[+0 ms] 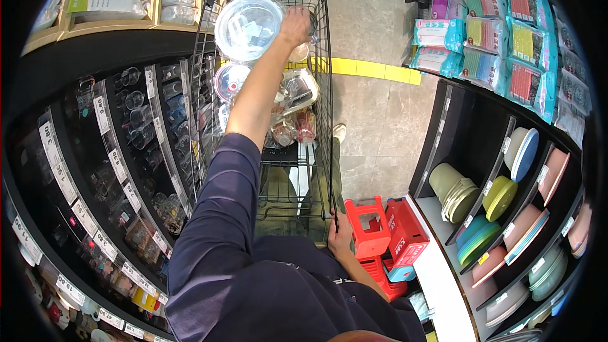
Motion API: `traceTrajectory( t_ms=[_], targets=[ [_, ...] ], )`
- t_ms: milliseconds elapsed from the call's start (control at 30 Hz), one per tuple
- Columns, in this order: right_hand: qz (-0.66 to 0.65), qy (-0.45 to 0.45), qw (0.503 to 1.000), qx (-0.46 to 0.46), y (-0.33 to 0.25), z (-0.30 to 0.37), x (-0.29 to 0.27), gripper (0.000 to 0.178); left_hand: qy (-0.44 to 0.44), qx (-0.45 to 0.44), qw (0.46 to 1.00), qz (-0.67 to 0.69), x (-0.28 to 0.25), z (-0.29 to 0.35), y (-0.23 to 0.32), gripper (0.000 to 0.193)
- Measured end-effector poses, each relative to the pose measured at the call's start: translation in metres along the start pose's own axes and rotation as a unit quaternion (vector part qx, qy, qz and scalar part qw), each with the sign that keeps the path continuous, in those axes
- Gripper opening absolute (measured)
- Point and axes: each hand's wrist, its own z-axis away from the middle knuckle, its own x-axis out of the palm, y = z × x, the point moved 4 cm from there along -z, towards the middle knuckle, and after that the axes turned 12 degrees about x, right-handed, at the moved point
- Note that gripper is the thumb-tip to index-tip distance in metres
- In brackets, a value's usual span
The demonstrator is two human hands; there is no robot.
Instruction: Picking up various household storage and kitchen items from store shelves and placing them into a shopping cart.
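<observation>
My left hand [294, 27] reaches over the black wire shopping cart [263, 199] to its far right corner. Its fingers are curled around something clear, mostly hidden beneath them. Just left of it sits a large round clear container [248, 28] with a pale rim. Nearer in the cart are a smaller round lidded container [232, 80], a clear rectangular box [300, 91], a glass jar [284, 133] and a reddish glass [306, 125]. My right hand [340, 229] grips the cart's near right edge.
Shelves of glassware [140, 117] line the left side. On the right, racks carry packaged cloths [484, 38] and plastic bowls [500, 197]. Red plastic stools [368, 228] stand beside the cart's near right corner. A yellow strip [373, 69] crosses the tiled floor.
</observation>
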Motion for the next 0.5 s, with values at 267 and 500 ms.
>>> traceTrajectory(
  t_ms=[267, 500],
  targets=[
    [-0.009, -0.002, 1.000, 0.009, -0.004, 0.002, 0.001, 0.024, 0.068, 0.017, 0.997, 0.025, -0.019, 0.017, 0.005, 0.076],
    [-0.017, -0.003, 1.000, -0.021, 0.008, -0.004, 0.000, 0.022, 0.210, -0.007, 0.943, 0.256, -0.088, 0.132, 0.038, 0.057]
  ],
)
